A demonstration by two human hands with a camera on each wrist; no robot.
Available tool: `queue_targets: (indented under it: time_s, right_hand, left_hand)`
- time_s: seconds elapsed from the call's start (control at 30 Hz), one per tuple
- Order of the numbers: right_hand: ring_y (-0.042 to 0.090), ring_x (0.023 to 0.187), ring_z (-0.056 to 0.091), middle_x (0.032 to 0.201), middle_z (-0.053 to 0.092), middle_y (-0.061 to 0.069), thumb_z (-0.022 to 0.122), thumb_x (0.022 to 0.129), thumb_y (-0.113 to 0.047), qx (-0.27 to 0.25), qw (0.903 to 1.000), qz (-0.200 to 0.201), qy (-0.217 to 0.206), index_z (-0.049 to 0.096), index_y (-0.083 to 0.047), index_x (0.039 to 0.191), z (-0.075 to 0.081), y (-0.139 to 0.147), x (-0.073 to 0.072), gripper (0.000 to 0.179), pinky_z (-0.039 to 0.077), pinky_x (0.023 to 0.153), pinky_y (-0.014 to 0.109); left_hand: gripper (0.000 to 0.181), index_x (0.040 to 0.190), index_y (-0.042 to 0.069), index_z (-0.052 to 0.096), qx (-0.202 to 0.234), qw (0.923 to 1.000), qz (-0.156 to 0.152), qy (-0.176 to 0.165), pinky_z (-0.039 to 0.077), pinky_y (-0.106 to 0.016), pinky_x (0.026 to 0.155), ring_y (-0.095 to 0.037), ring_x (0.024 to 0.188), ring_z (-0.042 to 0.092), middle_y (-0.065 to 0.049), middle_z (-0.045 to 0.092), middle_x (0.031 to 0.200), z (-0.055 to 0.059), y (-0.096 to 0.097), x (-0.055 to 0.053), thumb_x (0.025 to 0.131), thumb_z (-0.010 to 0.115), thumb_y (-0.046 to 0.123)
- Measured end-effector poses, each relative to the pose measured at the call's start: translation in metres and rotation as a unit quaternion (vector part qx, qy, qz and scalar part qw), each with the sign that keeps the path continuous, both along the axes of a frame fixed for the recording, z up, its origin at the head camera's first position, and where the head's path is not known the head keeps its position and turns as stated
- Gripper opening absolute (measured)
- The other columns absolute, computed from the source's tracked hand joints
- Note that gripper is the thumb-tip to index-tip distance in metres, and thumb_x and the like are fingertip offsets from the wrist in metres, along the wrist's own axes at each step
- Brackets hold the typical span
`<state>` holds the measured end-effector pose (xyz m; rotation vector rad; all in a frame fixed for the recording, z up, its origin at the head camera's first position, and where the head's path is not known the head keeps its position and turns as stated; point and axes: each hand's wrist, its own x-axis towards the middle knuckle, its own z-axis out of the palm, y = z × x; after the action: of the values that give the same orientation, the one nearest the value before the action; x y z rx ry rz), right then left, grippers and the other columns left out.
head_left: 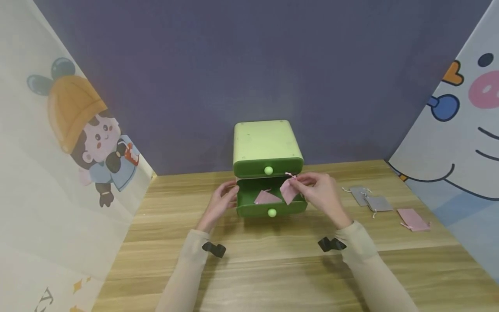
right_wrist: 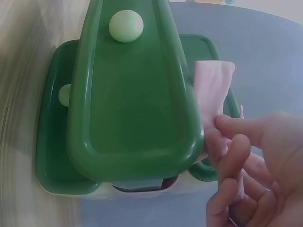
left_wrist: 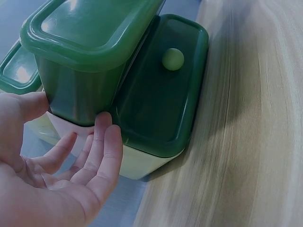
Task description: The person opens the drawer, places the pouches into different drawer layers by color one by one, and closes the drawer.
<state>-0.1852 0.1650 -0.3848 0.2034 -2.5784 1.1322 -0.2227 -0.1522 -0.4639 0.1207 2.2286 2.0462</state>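
Note:
A small green drawer cabinet (head_left: 266, 141) stands against the back wall, with its middle drawer (head_left: 249, 211) pulled out. One pink drawstring pouch (head_left: 267, 197) lies inside that drawer. Above the drawer's right side, my right hand (head_left: 320, 193) pinches a second pink pouch (right_wrist: 211, 85) near its drawstring end, between thumb and fingers. The pouch hangs down toward the drawer. My left hand (head_left: 220, 203) is at the left side of the cabinet. In the left wrist view its loosely bent fingers (left_wrist: 108, 151) and thumb touch the side of the pulled-out drawer.
On the wooden table (head_left: 273, 277), to the right, two grey pouches (head_left: 379, 203) partly overlap. A pink pouch (head_left: 414, 219) lies nearer the right edge. A closed bottom drawer (left_wrist: 161, 104) sits below the pulled-out one. Cartoon-printed panels flank the table.

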Motion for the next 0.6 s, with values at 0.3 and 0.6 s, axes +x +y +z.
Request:
queue_targets:
  time_s: [0.3, 0.6]
  right_hand:
    - [0.021, 0.079, 0.078, 0.091, 0.083, 0.009, 0.082, 0.095, -0.038, -0.001, 0.9998, 0.015, -0.015, 0.084, -0.009, 0.103, -0.004, -0.010, -0.008, 0.030, 0.054, 0.060, 0.024]
    - [0.027, 0.089, 0.080, 0.097, 0.084, 0.010, 0.079, 0.098, -0.029, 0.013, 0.9992, 0.031, -0.022, 0.085, -0.010, 0.102, -0.008, -0.014, -0.009, 0.020, 0.062, 0.074, 0.038]
  left_hand:
    - [0.061, 0.159, 0.002, 0.044, -0.002, 1.0000, 0.002, 0.000, 0.064, -0.043, 0.100, -0.025, 0.108, 0.072, -0.027, 0.059, 0.148, 0.000, 0.000, -0.001, 0.110, 0.061, 0.034]
    - [0.060, 0.158, 0.001, 0.044, 0.005, 1.0000, 0.001, 0.000, 0.065, -0.042, 0.099, -0.026, 0.109, 0.073, -0.028, 0.059, 0.148, 0.000, 0.001, 0.000, 0.110, 0.061, 0.032]
